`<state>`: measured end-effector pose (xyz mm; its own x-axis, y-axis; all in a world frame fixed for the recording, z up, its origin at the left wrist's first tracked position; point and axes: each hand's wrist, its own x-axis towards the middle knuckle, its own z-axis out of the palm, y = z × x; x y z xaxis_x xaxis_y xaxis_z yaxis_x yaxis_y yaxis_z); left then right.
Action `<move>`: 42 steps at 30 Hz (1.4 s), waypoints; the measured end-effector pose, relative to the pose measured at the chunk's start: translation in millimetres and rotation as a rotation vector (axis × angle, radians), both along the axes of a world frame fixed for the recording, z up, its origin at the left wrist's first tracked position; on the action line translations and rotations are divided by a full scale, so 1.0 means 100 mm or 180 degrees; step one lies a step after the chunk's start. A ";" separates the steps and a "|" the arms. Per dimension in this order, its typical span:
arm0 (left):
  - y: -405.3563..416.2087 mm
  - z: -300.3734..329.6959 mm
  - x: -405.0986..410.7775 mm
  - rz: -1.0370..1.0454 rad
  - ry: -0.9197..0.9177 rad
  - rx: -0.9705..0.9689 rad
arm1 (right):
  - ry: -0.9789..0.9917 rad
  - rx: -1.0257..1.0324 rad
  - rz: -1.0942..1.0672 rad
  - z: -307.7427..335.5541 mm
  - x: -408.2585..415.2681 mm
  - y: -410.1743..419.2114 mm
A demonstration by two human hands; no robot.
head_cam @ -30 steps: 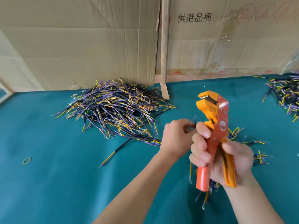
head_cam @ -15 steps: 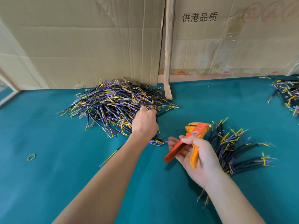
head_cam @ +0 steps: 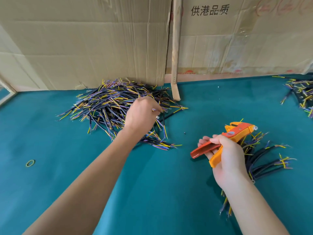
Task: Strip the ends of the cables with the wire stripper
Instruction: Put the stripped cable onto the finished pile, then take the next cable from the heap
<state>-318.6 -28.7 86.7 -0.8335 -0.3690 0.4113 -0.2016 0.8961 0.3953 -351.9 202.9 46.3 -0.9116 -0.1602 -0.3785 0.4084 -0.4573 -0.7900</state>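
Note:
A big heap of short black cables (head_cam: pixel 105 107) with yellow, blue and purple wire ends lies on the teal cloth against the cardboard. My left hand (head_cam: pixel 142 114) is down on the heap's right side, fingers curled among the cables; whether it pinches one is hidden. My right hand (head_cam: pixel 225 155) grips the orange wire stripper (head_cam: pixel 233 133) by its handles, jaws pointing right, low over the cloth. Behind that hand lies a smaller pile of cables (head_cam: pixel 264 155).
Cardboard sheets (head_cam: pixel 84 39) and a wooden stick (head_cam: pixel 175 48) stand along the back edge. A third cable pile (head_cam: pixel 301 94) lies at the far right. A small rubber band (head_cam: pixel 30 163) rests on the teal cloth (head_cam: pixel 152 192) at the left.
My left hand left the stripper and reached out to the big heap. My right hand lowered the stripper from upright to lying sideways near the cloth.

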 end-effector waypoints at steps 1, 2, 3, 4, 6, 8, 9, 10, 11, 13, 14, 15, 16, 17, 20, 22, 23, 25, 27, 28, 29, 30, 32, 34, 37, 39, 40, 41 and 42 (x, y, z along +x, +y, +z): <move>-0.02 0.07 0.02 -0.0004 0.0170 0.0173 | 0.0017 0.0025 0.0032 0.00 0.01 0.00; -0.05 0.15 0.03 0.0005 0.0360 0.0380 | 0.0022 0.0032 0.0054 0.00 0.02 0.00; -0.08 0.23 0.04 0.0014 0.0550 0.0589 | 0.0016 0.0020 0.0068 0.00 0.02 -0.01; -0.12 0.32 0.04 0.0037 0.0719 0.0775 | 0.0002 -0.0001 0.0077 0.01 0.03 -0.01; -0.21 0.47 0.02 0.0087 0.1015 0.1030 | -0.0035 -0.0043 0.0097 0.03 0.04 0.00; -0.29 0.63 0.01 0.0134 0.1379 0.1182 | -0.0047 -0.0076 0.0129 0.04 0.05 0.00; -0.32 0.71 0.00 0.0187 0.1587 0.1203 | -0.0046 -0.0090 0.0148 0.05 0.05 0.00; -0.34 0.81 0.01 0.0262 0.1786 0.1186 | -0.0055 -0.0109 0.0163 0.05 0.05 0.00; -0.37 0.91 0.01 0.0324 0.1965 0.1173 | -0.0073 -0.0133 0.0171 0.06 0.05 0.01; -0.40 1.12 0.05 0.0310 0.2280 0.1243 | -0.0098 -0.0188 0.0191 0.05 0.05 0.01; -0.39 1.20 0.08 0.0241 0.2381 0.1320 | -0.0100 -0.0220 0.0219 0.05 0.04 0.02; -0.36 1.24 0.12 0.0131 0.2419 0.1394 | -0.0103 -0.0264 0.0266 0.05 0.04 0.02; -0.30 1.24 0.18 0.0043 0.2360 0.1425 | -0.0107 -0.0325 0.0338 0.04 0.04 0.02; -0.23 1.16 0.25 -0.0005 0.2189 0.1442 | -0.0110 -0.0398 0.0435 0.04 0.05 0.02; 0.04 0.58 0.47 0.0014 0.1210 0.1927 | -0.0141 -0.0549 0.0841 0.05 0.10 -0.02; 0.21 0.13 0.63 0.0149 0.0743 0.2391 | -0.0108 -0.0538 0.1172 0.04 0.16 -0.06; 0.29 -0.06 0.69 0.0287 0.0655 0.2663 | -0.0078 -0.0530 0.1349 0.03 0.18 -0.08; 0.42 -0.31 0.74 0.0472 0.0677 0.3253 | -0.0042 -0.0547 0.1669 0.01 0.23 -0.09; 0.54 -0.44 0.76 0.0502 0.0731 0.3601 | -0.0004 -0.0581 0.1854 0.00 0.27 -0.11; 0.59 -0.47 0.76 0.0484 0.0732 0.3668 | 0.0038 -0.0568 0.1892 0.00 0.29 -0.12; 0.63 -0.49 0.77 0.0471 0.0728 0.3673 | 0.0093 -0.0525 0.1898 -0.01 0.30 -0.14; 0.65 -0.50 0.79 0.0471 0.0724 0.3623 | 0.0152 -0.0468 0.1876 -0.02 0.31 -0.15; 0.68 -0.52 0.80 0.0462 0.0687 0.3418 | 0.0240 -0.0366 0.1780 -0.03 0.29 -0.16; 0.71 -0.53 0.80 0.0461 0.0556 0.3103 | 0.0187 -0.0444 0.1706 -0.04 0.29 -0.17; 0.74 -0.50 0.82 0.0389 0.0497 0.2984 | 0.0174 -0.0664 0.1703 -0.02 0.29 -0.17; 0.73 -0.51 0.83 0.0330 0.0493 0.2932 | 0.0227 -0.0755 0.1754 -0.03 0.30 -0.18; 0.73 -0.51 0.83 0.0303 0.0480 0.2907 | 0.0247 -0.0805 0.1772 -0.03 0.31 -0.18; 0.73 -0.51 0.83 0.0288 0.0456 0.2899 | 0.0255 -0.0837 0.1785 -0.02 0.31 -0.18; 0.72 -0.51 0.83 0.0268 0.0416 0.2896 | 0.0249 -0.0849 0.1801 -0.01 0.32 -0.19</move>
<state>-235.2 43.6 35.8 -0.7567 -0.6534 0.0221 -0.1562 0.2135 0.9644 -320.3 183.7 44.9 -0.6815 -0.7055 -0.1946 0.5903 -0.3728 -0.7160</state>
